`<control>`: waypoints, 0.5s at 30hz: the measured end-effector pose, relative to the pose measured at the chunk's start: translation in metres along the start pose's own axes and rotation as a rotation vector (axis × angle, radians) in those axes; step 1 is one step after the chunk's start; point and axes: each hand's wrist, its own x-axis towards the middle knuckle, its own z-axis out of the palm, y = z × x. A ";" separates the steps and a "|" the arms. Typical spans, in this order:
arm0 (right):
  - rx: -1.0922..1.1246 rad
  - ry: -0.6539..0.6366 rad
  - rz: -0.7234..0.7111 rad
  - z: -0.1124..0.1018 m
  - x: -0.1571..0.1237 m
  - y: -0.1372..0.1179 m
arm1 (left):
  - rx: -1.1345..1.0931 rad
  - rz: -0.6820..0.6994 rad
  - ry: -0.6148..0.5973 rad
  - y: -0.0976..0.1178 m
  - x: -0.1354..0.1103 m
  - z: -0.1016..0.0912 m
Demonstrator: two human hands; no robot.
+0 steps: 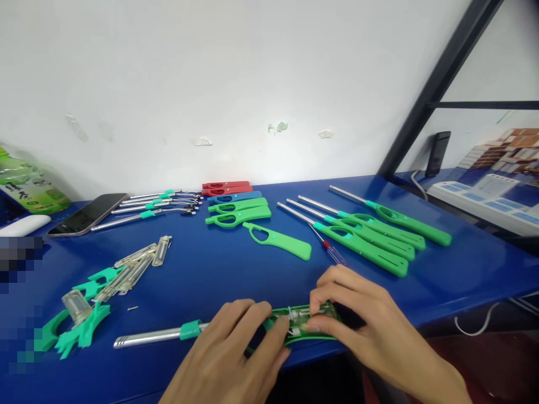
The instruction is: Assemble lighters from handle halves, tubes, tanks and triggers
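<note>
An opened green gas lighter (305, 332) lies at the table's front edge, its metal tube (147, 338) with a teal collar (191, 330) pointing left. Across its trigger end lies my left hand (240, 342), fingers curled over the shell and hiding part of it. My right hand (357, 314) pinches the clear fuel tank (322, 315) inside the shell between thumb and fingers. Between the two hands the white valve parts show. Beyond them is a loose green handle half (278, 241). Four-plus would be several: several assembled green lighters (362, 244) rest at the right.
A screwdriver (334, 252) lies beside the assembled lighters. Red, blue and green handle halves (238, 214) and metal tubes with wires (147, 214) line the back. Clear tanks (130, 273) and teal triggers (82, 331) are at left, near a phone (88, 214) and a bottle (29, 185).
</note>
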 end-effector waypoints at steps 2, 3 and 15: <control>0.007 0.001 0.000 -0.001 0.000 0.000 | -0.012 -0.007 -0.017 -0.001 -0.001 0.001; 0.007 0.001 -0.005 -0.001 0.000 0.000 | -0.013 -0.007 -0.025 -0.001 -0.002 0.001; 0.002 0.250 -0.088 -0.001 -0.003 0.003 | -0.007 0.007 -0.024 -0.003 -0.004 0.004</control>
